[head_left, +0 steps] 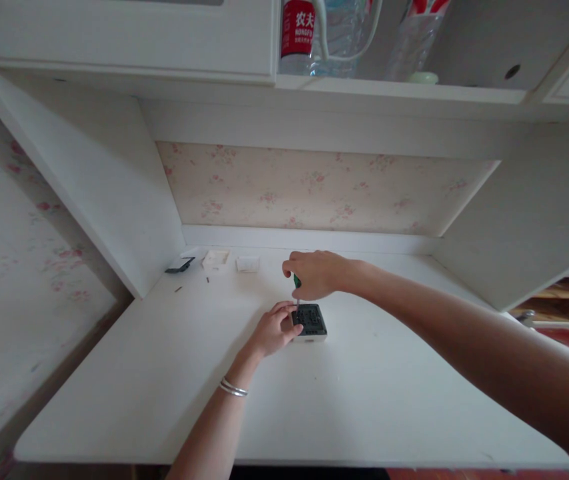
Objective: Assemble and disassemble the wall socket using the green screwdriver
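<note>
A small square device (310, 323) with a dark inside and a white casing lies on the white desk (164, 373). My left hand (274, 330) rests against its left side, fingers curled round the edge. My right hand (314, 273) is closed in a fist over the green handle of a screwdriver (297, 283), held upright. The screwdriver's thin shaft points down into the device's left corner. A silver bracelet sits on my left wrist.
At the back left of the desk lie a black part (180, 265), a white frame piece (216, 259), a white cover (247, 264) and two tiny screws (179, 289). Water bottles (298, 33) stand on the shelf above. Side panels wall the desk in.
</note>
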Demonstrator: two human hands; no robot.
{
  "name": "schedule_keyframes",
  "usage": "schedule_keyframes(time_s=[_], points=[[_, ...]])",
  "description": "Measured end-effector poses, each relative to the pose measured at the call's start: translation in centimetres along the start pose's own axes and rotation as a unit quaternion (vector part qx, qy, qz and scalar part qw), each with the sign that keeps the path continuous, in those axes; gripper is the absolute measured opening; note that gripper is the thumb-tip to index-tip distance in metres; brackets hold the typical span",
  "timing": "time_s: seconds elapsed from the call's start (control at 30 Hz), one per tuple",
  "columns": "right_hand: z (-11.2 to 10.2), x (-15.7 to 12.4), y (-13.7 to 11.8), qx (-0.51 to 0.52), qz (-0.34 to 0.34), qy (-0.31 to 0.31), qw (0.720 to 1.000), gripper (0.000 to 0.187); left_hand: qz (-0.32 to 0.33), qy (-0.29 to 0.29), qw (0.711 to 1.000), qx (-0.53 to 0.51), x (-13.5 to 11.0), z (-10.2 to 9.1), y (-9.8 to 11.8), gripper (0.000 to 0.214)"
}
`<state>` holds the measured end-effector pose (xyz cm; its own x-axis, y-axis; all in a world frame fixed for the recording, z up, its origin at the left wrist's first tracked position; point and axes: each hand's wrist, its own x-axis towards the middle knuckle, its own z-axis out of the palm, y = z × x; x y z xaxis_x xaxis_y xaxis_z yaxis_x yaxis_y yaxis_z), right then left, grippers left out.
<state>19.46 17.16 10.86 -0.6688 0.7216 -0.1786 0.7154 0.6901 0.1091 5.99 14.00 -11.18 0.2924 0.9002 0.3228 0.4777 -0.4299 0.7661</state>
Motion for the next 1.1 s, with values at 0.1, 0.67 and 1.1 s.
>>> schedule_keyframes(time_s=[0.1, 0.67, 1.1], points=[[0.0, -0.1, -0.1, -0.013, 0.016, 0.016, 1.000, 0.037, 0.000, -0.001, 1.000, 0.000, 0.1, 0.1, -0.1, 0.039], [0.4, -0.5, 0.0, 0.001, 0.010, 0.031, 0.999, 0.039, -0.011, 0.001, 1.000, 0.004, -0.1, 0.0, 0.2, 0.040], [0.3, -2.2, 0.7, 0.025, 0.025, 0.057, 0.998, 0.025, -0.005, 0.006, 0.999, 0.047, -0.2, 0.7, -0.1, 0.033]])
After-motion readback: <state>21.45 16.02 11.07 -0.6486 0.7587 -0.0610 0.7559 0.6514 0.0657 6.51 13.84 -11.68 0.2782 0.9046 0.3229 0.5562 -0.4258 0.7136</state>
